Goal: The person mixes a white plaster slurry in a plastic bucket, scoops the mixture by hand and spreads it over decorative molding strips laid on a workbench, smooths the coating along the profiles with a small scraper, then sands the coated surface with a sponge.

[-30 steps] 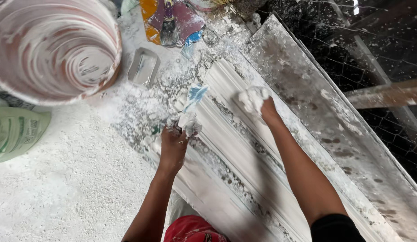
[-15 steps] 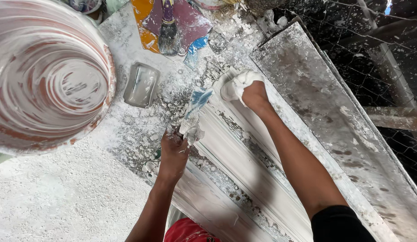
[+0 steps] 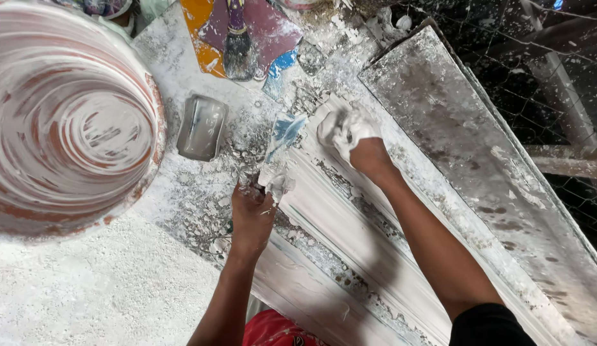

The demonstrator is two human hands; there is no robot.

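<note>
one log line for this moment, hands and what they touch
left hand: grips blue scraper | right hand: presses white plaster wad on moulding | nearby: bucket, brush

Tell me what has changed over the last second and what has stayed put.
The right hand, coated in white plaster, has slid up along the white moulding toward its far end, nearer the blue scraper. The left hand stayed clamped at the moulding's edge by the scraper's lower end. The big plaster-smeared bucket, the small grey tray and the brush lie as before; only the camera's view shifted.
</note>
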